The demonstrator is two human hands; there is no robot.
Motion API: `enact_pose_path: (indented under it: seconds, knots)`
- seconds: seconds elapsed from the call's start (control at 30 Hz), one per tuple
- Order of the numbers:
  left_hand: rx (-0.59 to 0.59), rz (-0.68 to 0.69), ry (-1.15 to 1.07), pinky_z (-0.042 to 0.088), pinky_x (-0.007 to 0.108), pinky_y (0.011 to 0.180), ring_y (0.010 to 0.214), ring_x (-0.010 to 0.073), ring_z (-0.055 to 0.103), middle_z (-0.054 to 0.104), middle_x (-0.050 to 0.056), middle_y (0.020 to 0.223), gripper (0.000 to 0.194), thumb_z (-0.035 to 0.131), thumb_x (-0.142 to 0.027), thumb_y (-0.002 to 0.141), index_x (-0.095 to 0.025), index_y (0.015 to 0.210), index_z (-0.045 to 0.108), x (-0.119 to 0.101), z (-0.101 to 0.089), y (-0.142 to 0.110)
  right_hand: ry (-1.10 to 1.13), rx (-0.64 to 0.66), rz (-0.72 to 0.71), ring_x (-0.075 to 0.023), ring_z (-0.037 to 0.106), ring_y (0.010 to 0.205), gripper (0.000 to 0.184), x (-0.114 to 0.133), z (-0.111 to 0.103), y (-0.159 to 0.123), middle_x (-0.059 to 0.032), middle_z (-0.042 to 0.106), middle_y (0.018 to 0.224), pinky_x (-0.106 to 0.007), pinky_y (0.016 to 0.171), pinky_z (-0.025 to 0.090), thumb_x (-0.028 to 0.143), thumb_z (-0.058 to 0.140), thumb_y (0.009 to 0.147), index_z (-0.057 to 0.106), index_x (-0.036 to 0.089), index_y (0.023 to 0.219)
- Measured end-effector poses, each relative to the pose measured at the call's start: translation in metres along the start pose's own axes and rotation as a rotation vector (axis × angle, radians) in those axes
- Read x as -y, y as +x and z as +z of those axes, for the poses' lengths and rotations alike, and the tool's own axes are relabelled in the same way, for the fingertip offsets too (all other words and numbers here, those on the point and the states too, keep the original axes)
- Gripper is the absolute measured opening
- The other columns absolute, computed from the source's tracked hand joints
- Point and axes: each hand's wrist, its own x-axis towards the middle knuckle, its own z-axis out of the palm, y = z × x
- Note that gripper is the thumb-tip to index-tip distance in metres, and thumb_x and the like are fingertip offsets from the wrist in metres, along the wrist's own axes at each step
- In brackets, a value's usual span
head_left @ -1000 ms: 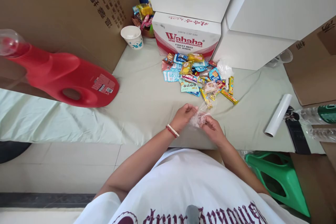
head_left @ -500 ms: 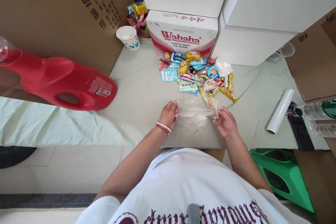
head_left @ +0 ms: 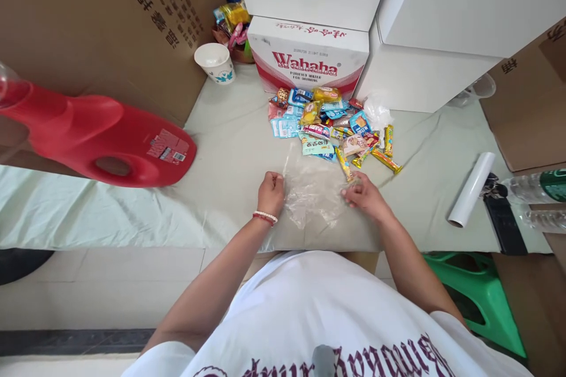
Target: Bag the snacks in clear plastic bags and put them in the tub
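Note:
A thin clear plastic bag lies spread and crinkled on the cloth-covered table between my hands. My left hand is closed at the bag's left edge, its fingers pinching the film. At the right edge, my right hand pinches the plastic between thumb and fingers. Just beyond the bag sits a heap of wrapped snacks in many colours. One yellow snack stick reaches down to the bag's far edge, close to my right fingers.
Behind the snacks stands a Wahaha water carton. White boxes rise at the back right. On the left are a large red jug and a paper cup. A white roll and a black phone-like object lie right.
The bag was stretched taut and bunched between my hands; now it lies wider and looser on the table. My left hand has shifted left, and my right hand slightly left.

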Motion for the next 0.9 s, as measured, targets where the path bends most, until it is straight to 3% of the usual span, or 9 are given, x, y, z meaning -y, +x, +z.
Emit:
enact_pose_path:
  seconds: [0.1,0.2,0.33,0.4,0.5,0.57,0.7,0.8,0.9]
  knots:
    - [-0.096,0.060,0.177,0.042,0.029,0.064,0.063,0.0179,0.051,0.052,-0.002,0.067,0.012,0.046,-0.034,0.095,-0.023,0.092,0.050,0.002,-0.006,0.006,-0.056,0.033,-0.049,-0.0090,0.047,0.050,0.062,-0.007,-0.009,0.003,0.0069,0.061,0.070,-0.021,0.045,0.038,0.039,0.080,0.065,0.054,0.021,0.119]
    - [-0.180,0.158,0.388,0.049,0.038,0.076,0.079,0.0243,0.063,0.063,0.005,0.084,0.027,0.040,-0.040,0.098,-0.019,0.111,0.052,0.002,-0.010,0.007,-0.133,-0.051,-0.084,-0.0092,0.044,0.051,0.058,-0.002,-0.039,0.010,0.0045,0.061,0.075,-0.022,0.045,0.034,0.044,0.075,0.068,0.055,0.020,0.116]
    - [-0.346,0.560,0.553,0.037,0.058,0.109,0.133,0.0380,0.050,0.056,0.024,0.133,0.046,0.049,-0.043,0.095,-0.012,0.129,0.054,0.005,-0.005,-0.007,-0.537,-0.421,-0.318,-0.0139,0.052,0.062,0.051,0.025,-0.064,0.020,-0.0046,0.065,0.098,-0.031,0.061,0.046,0.046,0.069,0.077,0.058,0.020,0.119]
    - [-0.230,0.827,0.633,0.021,0.062,0.120,0.143,0.0364,0.043,0.059,0.020,0.136,0.040,0.052,-0.037,0.096,-0.018,0.129,0.059,0.007,-0.003,-0.015,-0.717,-0.527,-0.521,-0.0171,0.056,0.071,0.039,0.042,-0.055,0.031,-0.0087,0.065,0.109,-0.036,0.073,0.050,0.042,0.062,0.085,0.061,0.020,0.118]
    - [0.188,1.043,0.755,0.009,0.062,0.125,0.142,0.0290,0.048,0.067,0.010,0.133,0.036,0.047,-0.033,0.100,-0.028,0.132,0.062,0.010,-0.002,-0.021,-0.938,-0.352,-0.747,-0.0259,0.060,0.096,0.030,0.063,-0.015,0.062,-0.0119,0.067,0.109,-0.043,0.093,0.048,0.034,0.053,0.094,0.065,0.019,0.117]
    - [0.341,1.006,0.825,0.006,0.065,0.124,0.143,0.0293,0.047,0.063,0.011,0.142,0.042,0.043,-0.038,0.103,-0.028,0.142,0.056,0.013,-0.002,-0.023,-1.101,-0.250,-0.815,-0.0325,0.053,0.116,0.042,0.071,0.017,0.091,-0.0168,0.065,0.122,-0.047,0.104,0.041,0.033,0.056,0.094,0.062,0.014,0.130]
    - [0.388,0.895,0.899,0.005,0.068,0.123,0.149,0.0312,0.039,0.042,0.013,0.161,0.053,0.037,-0.045,0.104,-0.027,0.154,0.041,0.024,-0.010,-0.032,-1.295,-0.144,-0.792,-0.0375,0.043,0.127,0.055,0.082,0.057,0.135,-0.0193,0.055,0.140,-0.048,0.107,0.038,0.027,0.057,0.092,0.053,0.010,0.145]
    - [0.393,0.862,0.886,0.004,0.063,0.125,0.151,0.0275,0.037,0.040,0.012,0.162,0.056,0.034,-0.045,0.106,-0.025,0.158,0.032,0.038,-0.024,-0.046,-1.313,-0.195,-0.761,-0.0368,0.047,0.119,0.046,0.087,0.050,0.132,-0.0189,0.059,0.129,-0.048,0.103,0.040,0.020,0.051,0.093,0.060,0.012,0.137]
    - [0.367,0.818,0.843,0.003,0.058,0.127,0.151,0.0240,0.038,0.042,0.012,0.161,0.058,0.031,-0.041,0.107,-0.022,0.161,0.025,0.052,-0.038,-0.060,-1.228,-0.236,-0.825,-0.0353,0.050,0.114,0.041,0.086,0.025,0.092,-0.0179,0.060,0.121,-0.049,0.101,0.042,0.020,0.052,0.091,0.063,0.014,0.131]
